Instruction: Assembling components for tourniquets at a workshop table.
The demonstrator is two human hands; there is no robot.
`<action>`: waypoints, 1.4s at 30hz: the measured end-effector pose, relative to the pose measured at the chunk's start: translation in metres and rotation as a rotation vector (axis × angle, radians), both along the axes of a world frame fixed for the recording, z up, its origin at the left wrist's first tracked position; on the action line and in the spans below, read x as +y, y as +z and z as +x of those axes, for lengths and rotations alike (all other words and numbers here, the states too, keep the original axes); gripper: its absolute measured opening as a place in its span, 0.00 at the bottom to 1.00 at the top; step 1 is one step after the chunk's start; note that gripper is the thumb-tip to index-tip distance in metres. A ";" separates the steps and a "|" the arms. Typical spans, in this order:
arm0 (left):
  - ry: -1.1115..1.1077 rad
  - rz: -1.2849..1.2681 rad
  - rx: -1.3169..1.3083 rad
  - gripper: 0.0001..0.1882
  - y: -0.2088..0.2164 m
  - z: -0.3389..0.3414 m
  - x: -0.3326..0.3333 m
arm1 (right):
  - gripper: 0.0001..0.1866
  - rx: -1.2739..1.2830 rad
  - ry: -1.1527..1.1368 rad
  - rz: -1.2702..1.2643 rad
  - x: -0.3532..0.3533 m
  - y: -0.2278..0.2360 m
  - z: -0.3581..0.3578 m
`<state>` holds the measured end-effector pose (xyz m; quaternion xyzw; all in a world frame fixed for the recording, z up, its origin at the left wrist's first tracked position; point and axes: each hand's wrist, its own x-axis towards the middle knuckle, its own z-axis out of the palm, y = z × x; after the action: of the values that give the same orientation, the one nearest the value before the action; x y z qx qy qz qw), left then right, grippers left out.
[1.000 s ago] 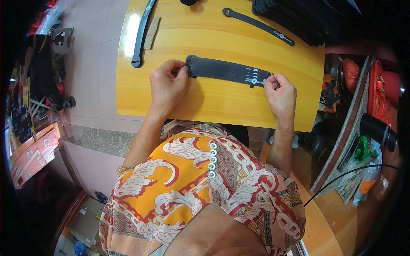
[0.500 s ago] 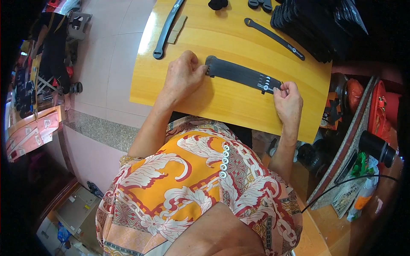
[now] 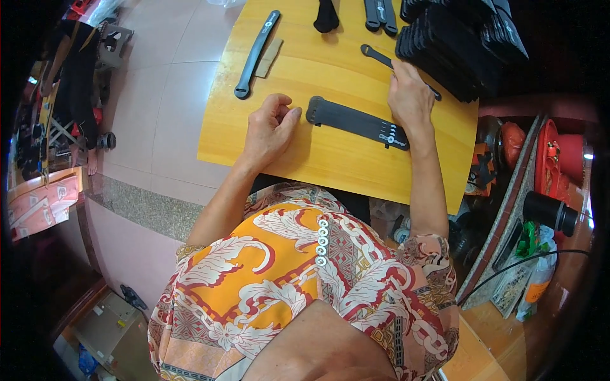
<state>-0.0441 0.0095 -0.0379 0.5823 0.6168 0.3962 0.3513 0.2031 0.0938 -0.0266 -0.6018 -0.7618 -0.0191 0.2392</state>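
Observation:
A wide black strap band (image 3: 356,120) with white printing near its right end lies flat on the yellow table, small tabs showing along its edges. My left hand (image 3: 270,130) rests just left of it, fingers loosely curled with nothing visible in them. Farther right, my right hand (image 3: 412,98) reaches over a narrow black strap (image 3: 376,56) with a rounded, holed end. Its fingers close at the middle of that strap, covering part of it; the strap still lies on the table.
Another narrow strap (image 3: 257,54) and a brown flat strip (image 3: 269,58) lie at the table's left. Black pieces (image 3: 326,16) and paired straps (image 3: 380,16) sit at the far side. A tall stack of black bands (image 3: 438,54) stands at the far right. The wooden table (image 3: 343,168) ends near my body.
Both hands have let go of the wide band, which now lies flat. My right hand has moved away from me onto the narrow strap; my left stays near the band's left end.

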 end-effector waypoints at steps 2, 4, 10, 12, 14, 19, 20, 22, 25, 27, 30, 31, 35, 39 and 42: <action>-0.005 -0.025 -0.034 0.12 0.000 -0.001 -0.003 | 0.10 -0.059 -0.001 -0.057 0.010 -0.006 -0.006; -0.033 0.045 -0.033 0.12 0.001 0.001 -0.004 | 0.10 -0.127 -0.042 -0.119 0.016 -0.012 -0.005; -0.018 0.074 -0.069 0.12 0.001 0.002 -0.008 | 0.07 -0.140 -0.050 -0.066 -0.001 -0.008 0.009; -0.011 0.153 -0.122 0.12 -0.006 0.005 -0.012 | 0.07 -0.159 -0.022 -0.052 -0.024 0.011 0.008; -0.009 0.227 -0.186 0.13 -0.003 0.010 -0.017 | 0.06 -0.160 0.060 -0.046 -0.056 0.038 0.004; -0.370 0.277 -0.137 0.10 0.024 0.028 -0.033 | 0.05 0.084 0.299 -0.209 -0.121 0.043 -0.025; -0.438 0.370 -0.088 0.08 0.023 0.030 -0.034 | 0.05 0.164 0.367 -0.273 -0.126 0.038 -0.027; -0.444 0.299 -0.123 0.06 0.021 0.029 -0.037 | 0.04 0.233 0.356 -0.285 -0.131 0.028 -0.024; -0.412 0.158 -0.126 0.05 0.016 0.021 -0.038 | 0.03 0.286 0.316 -0.328 -0.135 0.027 -0.015; -0.335 0.133 -0.123 0.04 0.013 0.016 -0.036 | 0.03 0.269 0.279 -0.365 -0.136 0.026 -0.001; -0.216 -0.001 -0.198 0.03 0.014 0.012 -0.035 | 0.04 0.232 0.158 -0.388 -0.135 0.019 0.026; -0.153 -0.100 -0.269 0.03 0.014 0.011 -0.034 | 0.05 0.307 0.106 -0.442 -0.135 0.019 0.032; -0.074 -0.307 -0.394 0.04 0.017 0.011 -0.026 | 0.06 0.529 -0.007 -0.536 -0.129 0.014 0.042; -0.114 -0.398 -0.518 0.04 0.018 0.010 -0.015 | 0.07 0.724 -0.125 -0.523 -0.122 0.004 0.042; -0.086 -0.307 -0.301 0.04 0.013 0.009 -0.010 | 0.08 0.725 -0.159 -0.532 -0.118 0.002 0.042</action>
<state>-0.0347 -0.0002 -0.0251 0.4822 0.5851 0.3646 0.5406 0.2453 -0.0246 -0.0251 -0.6667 -0.5589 0.3708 0.3251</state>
